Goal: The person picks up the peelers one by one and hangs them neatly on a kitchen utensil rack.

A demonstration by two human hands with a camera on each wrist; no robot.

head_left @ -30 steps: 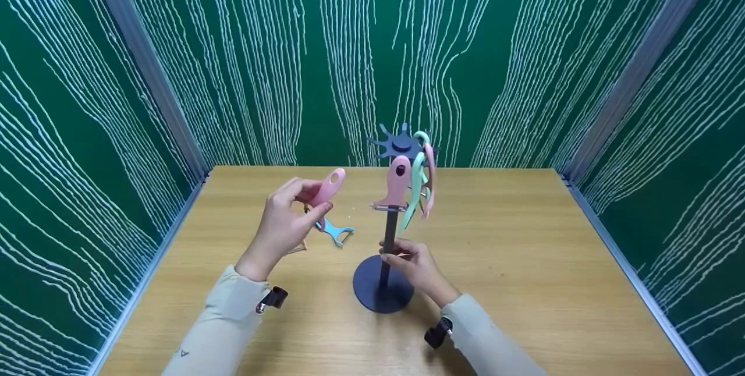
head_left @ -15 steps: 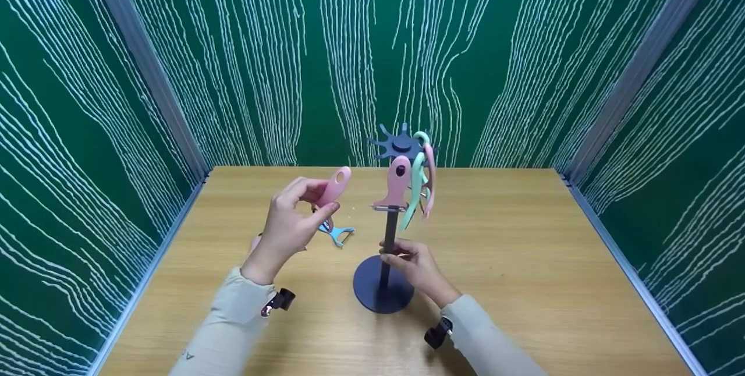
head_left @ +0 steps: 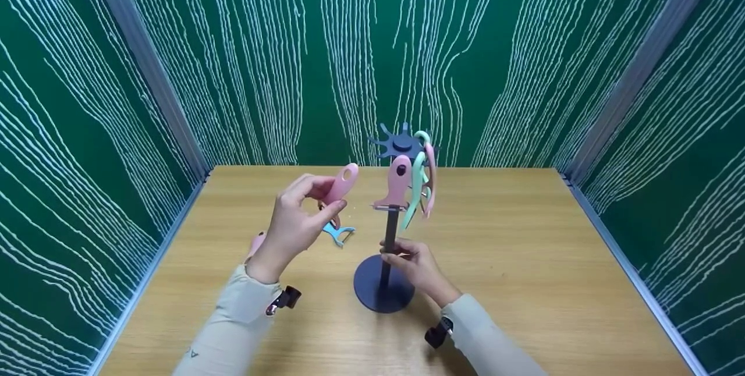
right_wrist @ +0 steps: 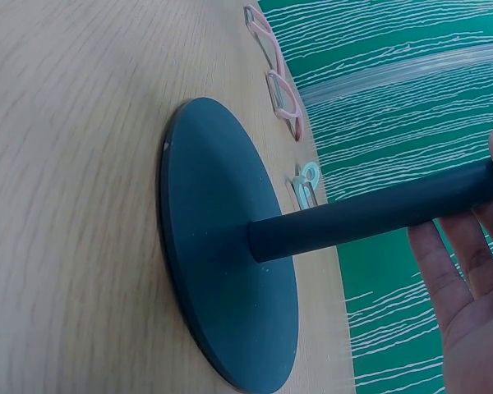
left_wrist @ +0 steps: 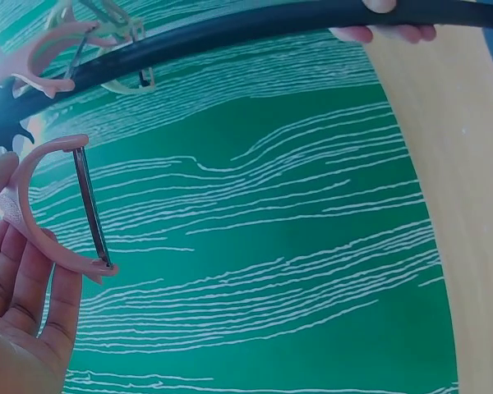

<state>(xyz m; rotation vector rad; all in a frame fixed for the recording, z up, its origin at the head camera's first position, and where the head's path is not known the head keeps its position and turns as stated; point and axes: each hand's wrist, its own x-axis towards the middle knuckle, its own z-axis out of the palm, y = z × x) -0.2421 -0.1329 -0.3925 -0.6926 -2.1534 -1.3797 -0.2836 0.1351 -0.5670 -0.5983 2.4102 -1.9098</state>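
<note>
My left hand (head_left: 294, 227) pinches a pink Y-shaped peeler (head_left: 342, 184) between thumb and fingers, raised left of the dark stand. Its holed handle end points up and right in the head view; the left wrist view shows its blade (left_wrist: 92, 205). My right hand (head_left: 422, 268) grips the stand's upright pole (head_left: 391, 230) above the round base (head_left: 372, 297). From the star-shaped hook top (head_left: 401, 144) hang a pink peeler (head_left: 397, 187) at the front, a green peeler (head_left: 415, 192) beside it, and another pink peeler (head_left: 431, 187) and green peeler (head_left: 422, 135) behind.
A blue peeler (head_left: 339, 234) lies on the wooden table (head_left: 500, 306), partly behind my left hand. One pink handle (head_left: 257, 242) shows by my left wrist. In the right wrist view, pink peelers (right_wrist: 267, 37) lie beyond the base. Green walls with white lines (head_left: 349, 44) enclose the table.
My left hand has moved a little right and up with the pink peeler, closer to the hook top. The pink handle by the left wrist has come into sight. My right hand stays put.
</note>
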